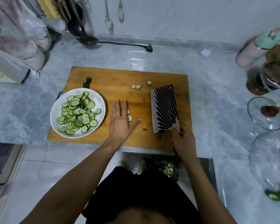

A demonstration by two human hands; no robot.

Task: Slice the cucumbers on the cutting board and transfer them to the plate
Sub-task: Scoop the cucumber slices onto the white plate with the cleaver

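On the cutting board (116, 81), flat left hand (120, 118) beside few slices (129, 118), right hand (182, 139) gripping cleaver (164, 109)

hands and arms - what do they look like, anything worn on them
Both forearms are bare with no sleeves, gloves, watch or wristband in view. The left hand has a thin, pale ring on one finger. The right hand shows no ring or other jewellery, as far as the head view lets me tell.
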